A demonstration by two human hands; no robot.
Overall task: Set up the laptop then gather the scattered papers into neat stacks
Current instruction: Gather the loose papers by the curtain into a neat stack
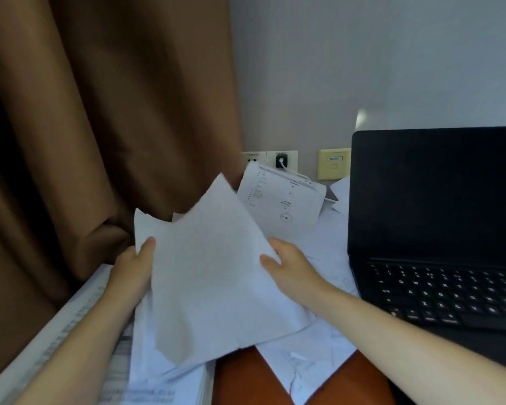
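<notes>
A loose bundle of white papers (211,273) is lifted off the desk, tilted and blurred. My left hand (135,267) grips its left edge with the thumb on top. My right hand (287,267) grips its right edge. The black laptop (438,229) stands open at the right, its screen dark and keyboard showing. More white sheets (319,355) lie scattered on the reddish-brown desk (240,378) under and beside the bundle. A printed sheet (278,200) curls up behind the bundle, near the wall.
A brown curtain (100,127) hangs at the left. Wall sockets (281,159) with a white cable plugged in and a beige wall plate (333,163) sit low on the grey wall. A thick pile of printed pages (79,331) lies along the desk's left edge.
</notes>
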